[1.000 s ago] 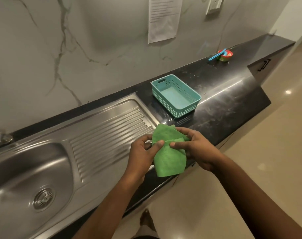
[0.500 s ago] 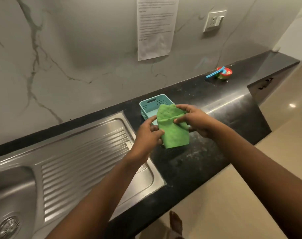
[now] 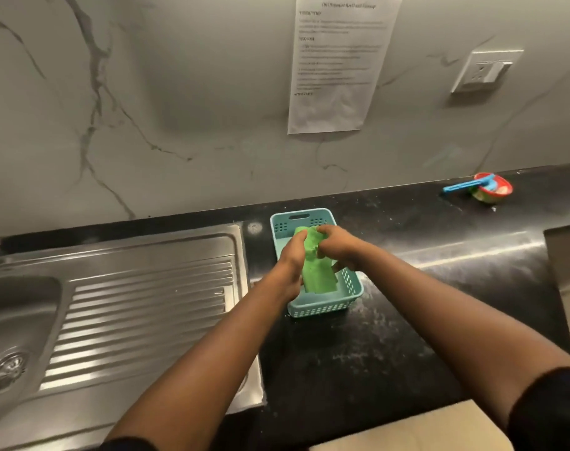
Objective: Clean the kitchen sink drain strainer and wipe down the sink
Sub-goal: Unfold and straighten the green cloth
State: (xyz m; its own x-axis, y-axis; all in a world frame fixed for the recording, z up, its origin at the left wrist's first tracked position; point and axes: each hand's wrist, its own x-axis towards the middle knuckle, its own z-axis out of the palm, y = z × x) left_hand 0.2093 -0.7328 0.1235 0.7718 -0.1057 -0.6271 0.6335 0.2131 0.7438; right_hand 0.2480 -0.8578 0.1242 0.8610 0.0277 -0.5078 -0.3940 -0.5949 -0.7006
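A folded green cloth hangs inside the teal plastic basket on the black counter. My left hand grips the cloth's left edge and my right hand grips its top right; its lower end reaches down toward the basket floor. The steel sink lies at the far left, with the round drain strainer in its basin. The ribbed drainboard runs between the sink and the basket.
The black countertop is speckled with white residue. A small red bowl with a blue tool sits at the back right. A paper sheet and a wall socket hang on the marble wall. The counter's front edge drops to the floor at lower right.
Both hands carried the green cloth from the counter's front edge, away from me, into the teal basket. The view shifted right, so the sink now sits at the left edge.
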